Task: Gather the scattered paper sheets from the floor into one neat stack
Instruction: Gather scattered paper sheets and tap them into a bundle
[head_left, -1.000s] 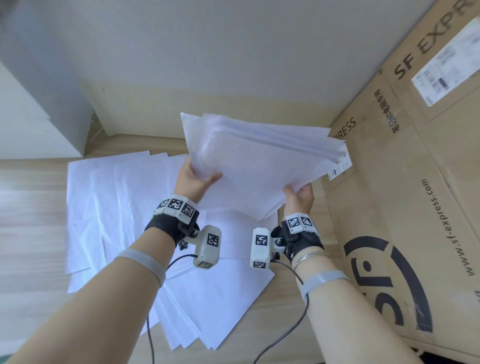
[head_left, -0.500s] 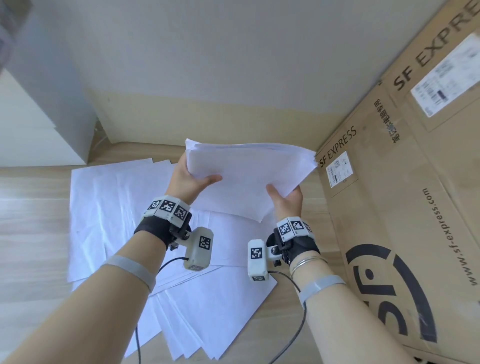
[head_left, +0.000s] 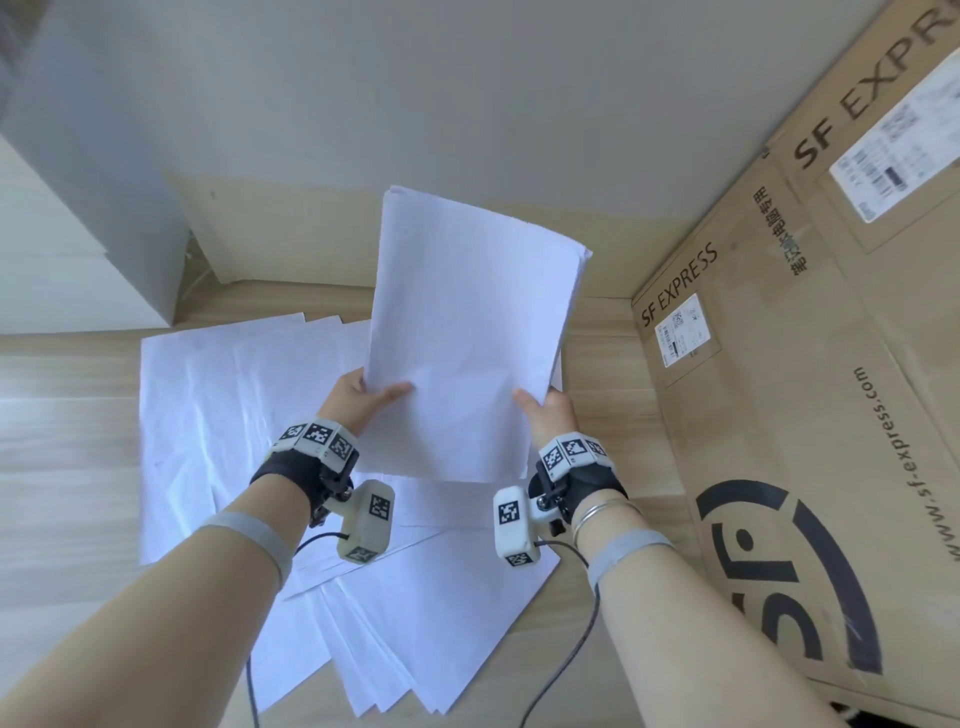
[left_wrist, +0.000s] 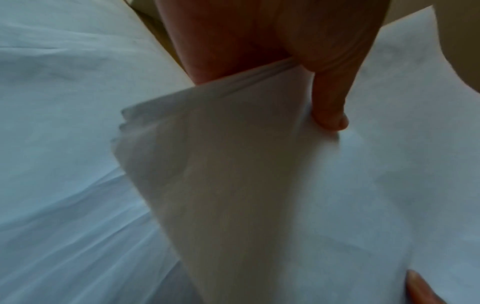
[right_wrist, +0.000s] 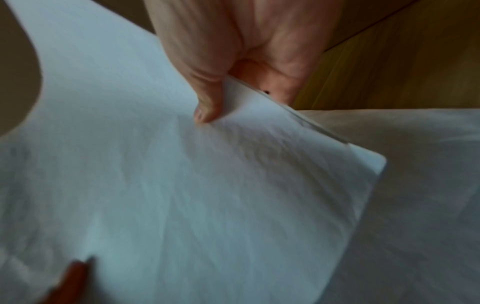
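Head view: the person holds a stack of white paper sheets (head_left: 467, 343) up in the air in front of them, long axis running away from the body toward the wall, the far end raised and tipped a little to the right. The left hand (head_left: 358, 402) grips the near left edge, thumb on top and fingers beneath; the right hand (head_left: 545, 415) pinches the near right edge the same way. The stack rises between and beyond both hands. Below it, loose paper sheets (head_left: 218, 415) lie fanned and overlapping on the wooden floor (head_left: 62, 467). A large SF Express cardboard box (head_left: 805, 415) stands just to the right, with a white cabinet (head_left: 67, 260) at the far left.
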